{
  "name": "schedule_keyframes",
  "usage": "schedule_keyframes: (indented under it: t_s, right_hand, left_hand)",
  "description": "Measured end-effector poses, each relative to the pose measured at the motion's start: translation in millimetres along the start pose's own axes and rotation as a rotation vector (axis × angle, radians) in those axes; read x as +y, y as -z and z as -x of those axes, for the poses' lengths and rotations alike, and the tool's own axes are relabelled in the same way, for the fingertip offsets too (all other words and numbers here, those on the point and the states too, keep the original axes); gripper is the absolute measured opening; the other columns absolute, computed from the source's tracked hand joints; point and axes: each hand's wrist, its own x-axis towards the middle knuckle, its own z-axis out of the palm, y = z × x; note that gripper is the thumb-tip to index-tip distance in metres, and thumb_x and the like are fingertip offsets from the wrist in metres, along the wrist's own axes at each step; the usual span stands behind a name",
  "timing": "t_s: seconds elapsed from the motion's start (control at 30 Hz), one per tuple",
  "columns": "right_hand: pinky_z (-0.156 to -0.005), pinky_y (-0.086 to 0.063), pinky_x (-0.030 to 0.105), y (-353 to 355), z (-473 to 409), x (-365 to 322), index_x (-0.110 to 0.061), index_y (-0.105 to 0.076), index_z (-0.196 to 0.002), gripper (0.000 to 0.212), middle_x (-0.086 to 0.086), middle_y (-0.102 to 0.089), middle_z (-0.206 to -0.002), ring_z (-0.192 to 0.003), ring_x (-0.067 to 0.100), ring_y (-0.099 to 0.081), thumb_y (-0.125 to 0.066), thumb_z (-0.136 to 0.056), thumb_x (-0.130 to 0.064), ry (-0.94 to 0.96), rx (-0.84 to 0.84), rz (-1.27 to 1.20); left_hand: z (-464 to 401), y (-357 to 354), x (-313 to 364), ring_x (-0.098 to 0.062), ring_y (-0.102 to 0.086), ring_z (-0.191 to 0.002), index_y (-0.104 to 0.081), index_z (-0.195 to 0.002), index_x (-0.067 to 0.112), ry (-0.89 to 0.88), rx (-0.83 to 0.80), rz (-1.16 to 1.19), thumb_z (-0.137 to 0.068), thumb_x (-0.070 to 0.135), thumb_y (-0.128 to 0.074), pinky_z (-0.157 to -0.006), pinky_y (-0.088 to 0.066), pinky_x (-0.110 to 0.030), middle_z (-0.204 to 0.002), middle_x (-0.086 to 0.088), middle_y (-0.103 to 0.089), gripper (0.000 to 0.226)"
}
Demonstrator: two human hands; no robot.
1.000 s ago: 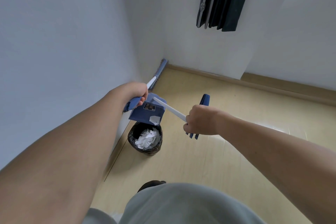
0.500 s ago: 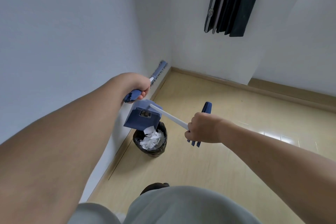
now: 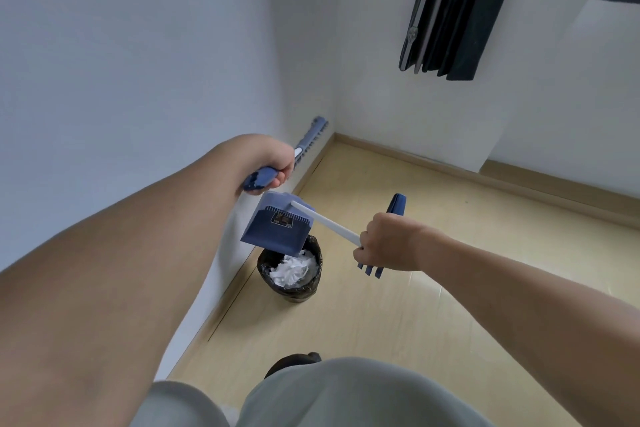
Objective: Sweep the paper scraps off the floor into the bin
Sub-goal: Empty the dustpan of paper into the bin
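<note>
A small black-lined bin [image 3: 313, 284] stands on the floor by the left wall, with crumpled white paper scraps [image 3: 293, 268] inside it. The blue dustpan [image 3: 278, 228] hangs tipped directly over the bin's near rim. My right hand [image 3: 384, 242] grips its white handle [image 3: 329, 221] near the blue comb end. My left hand [image 3: 270, 158] grips the blue handle of the broom [image 3: 308, 139], whose head points toward the room corner along the wall.
White walls close in at the left and behind, meeting in a corner. A dark folded curtain [image 3: 460, 7] hangs on the back wall. Pale wooden floor [image 3: 433, 305] spreads to the right. My grey-clad leg and a dark shoe [image 3: 294, 360] are at the bottom.
The dustpan tipped over the bin and the paper scrap on it dropped in. Both hands rose a little in the view as my head moved.
</note>
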Motion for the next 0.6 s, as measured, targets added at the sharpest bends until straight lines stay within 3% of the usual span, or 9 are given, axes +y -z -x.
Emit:
schedule_keyframes:
  t_s: [0.2, 0.33, 0.6]
  right_hand:
    - [-0.065, -0.053, 0.033, -1.3, 3.8, 26.7, -0.017, -0.051, -0.113, 0.026, 0.004, -0.061, -0.085, -0.071, 0.028, -0.062, -0.053, -0.089, -0.008, -0.137, -0.005, -0.101]
    - [-0.057, -0.037, 0.026, 2.9, 23.4, 61.7, -0.024, -0.051, -0.113, 0.028, -0.001, -0.065, -0.095, -0.087, 0.024, -0.065, -0.049, -0.089, -0.009, -0.295, -0.003, -0.293]
    - [-0.058, -0.037, 0.028, 24.0, 41.2, 138.4, -0.023, -0.058, -0.089, 0.011, -0.005, -0.054, -0.078, -0.07, 0.023, -0.053, -0.049, -0.089, -0.017, -0.744, 0.194, -0.701]
  left_hand:
    - [-2.5, -3.8, 11.2, -0.009, -0.039, -0.029, -0.048, -0.067, 0.009, -0.019, -0.043, 0.038, -0.086, 0.007, -0.039, -0.035, -0.035, -0.013, -0.044, 0.001, -0.046, 0.021]
    - [0.1, 2.2, 34.6, -0.009, -0.041, -0.028, -0.047, -0.069, 0.009, -0.05, -0.077, 0.003, -0.085, 0.007, -0.039, -0.04, -0.033, -0.014, -0.042, 0.001, -0.046, 0.018]
    - [11.1, 18.4, 112.3, -0.009, -0.04, -0.026, -0.048, -0.071, 0.009, -0.153, -0.061, -0.021, -0.086, 0.007, -0.042, -0.049, -0.031, -0.019, -0.041, 0.002, -0.046, 0.016]
